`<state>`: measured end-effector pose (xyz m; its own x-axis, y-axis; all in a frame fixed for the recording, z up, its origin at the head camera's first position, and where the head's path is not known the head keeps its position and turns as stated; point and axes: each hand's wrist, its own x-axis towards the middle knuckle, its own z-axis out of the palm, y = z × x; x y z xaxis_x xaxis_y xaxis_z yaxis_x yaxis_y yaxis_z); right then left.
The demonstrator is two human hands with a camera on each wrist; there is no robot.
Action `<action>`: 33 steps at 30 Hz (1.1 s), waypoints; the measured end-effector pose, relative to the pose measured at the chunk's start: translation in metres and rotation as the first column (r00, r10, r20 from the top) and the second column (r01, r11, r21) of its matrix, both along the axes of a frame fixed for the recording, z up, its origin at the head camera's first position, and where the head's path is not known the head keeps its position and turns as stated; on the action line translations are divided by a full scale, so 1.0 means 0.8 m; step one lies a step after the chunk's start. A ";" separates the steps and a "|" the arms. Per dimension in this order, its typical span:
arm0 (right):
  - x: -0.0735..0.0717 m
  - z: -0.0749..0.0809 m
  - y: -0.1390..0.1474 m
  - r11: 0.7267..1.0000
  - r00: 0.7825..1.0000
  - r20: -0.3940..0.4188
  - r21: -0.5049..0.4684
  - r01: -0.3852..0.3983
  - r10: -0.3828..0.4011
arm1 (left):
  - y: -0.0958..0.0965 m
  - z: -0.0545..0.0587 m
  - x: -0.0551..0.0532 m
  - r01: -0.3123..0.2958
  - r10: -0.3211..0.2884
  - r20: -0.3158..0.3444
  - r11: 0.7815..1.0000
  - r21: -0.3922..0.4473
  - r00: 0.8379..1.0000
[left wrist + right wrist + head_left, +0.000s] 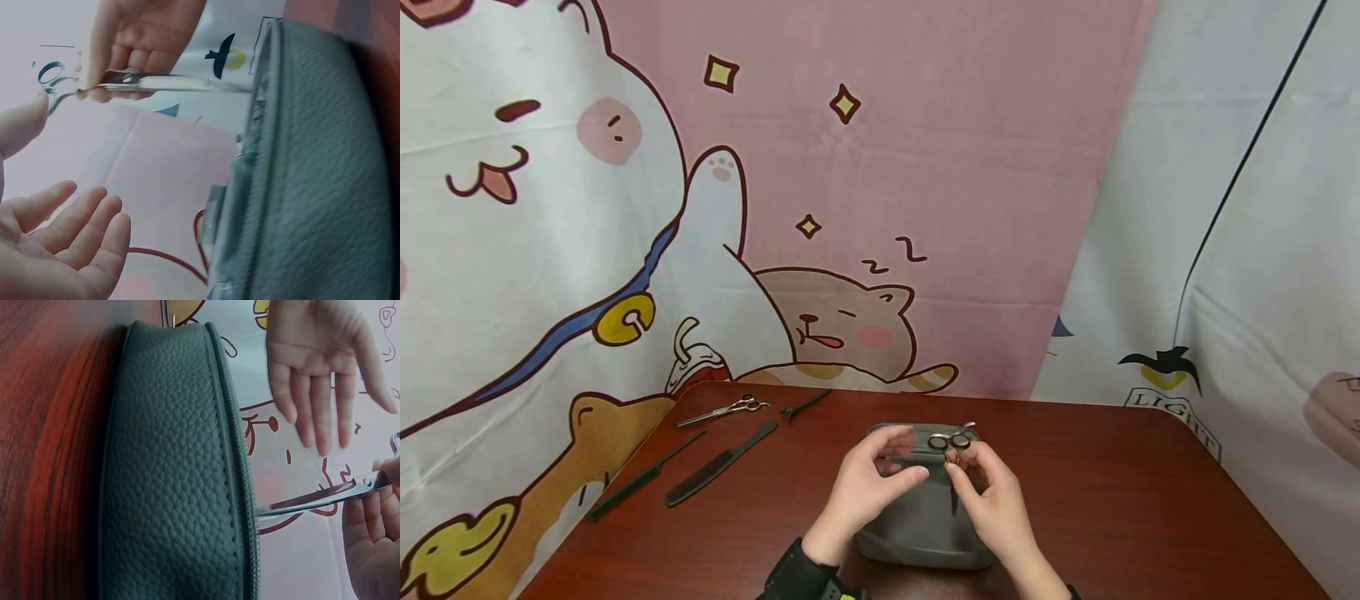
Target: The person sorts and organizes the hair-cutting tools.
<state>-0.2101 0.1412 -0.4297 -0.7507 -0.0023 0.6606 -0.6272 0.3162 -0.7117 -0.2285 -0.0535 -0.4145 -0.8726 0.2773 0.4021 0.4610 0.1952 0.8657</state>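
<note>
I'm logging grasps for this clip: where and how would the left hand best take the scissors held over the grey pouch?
Probably by the finger rings of the scissors, coming from the left. The blades point down toward the grey pouch, the right hand pinches below the rings, and the left hand waits empty on that side.
</note>
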 end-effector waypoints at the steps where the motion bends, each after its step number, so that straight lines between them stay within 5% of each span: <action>1: 0.000 0.000 0.000 1.000 1.000 -0.016 0.022 0.007 -0.006 | -0.002 0.003 0.000 -0.002 0.002 -0.019 1.000 -0.004 1.000; 10: -0.001 -0.005 -0.003 0.974 0.974 -0.224 0.213 0.075 -0.026 | -0.009 0.019 0.006 -0.054 0.039 -0.197 0.996 -0.073 0.980; 24: -0.002 -0.010 -0.003 0.946 0.965 -0.261 0.318 0.069 0.018 | -0.006 0.019 0.014 0.000 -0.068 -0.415 0.987 -0.161 0.907; 33: -0.001 -0.008 -0.003 0.931 0.966 -0.257 0.361 0.059 0.039 | -0.005 0.022 0.018 -0.004 -0.075 -0.425 0.983 -0.183 0.902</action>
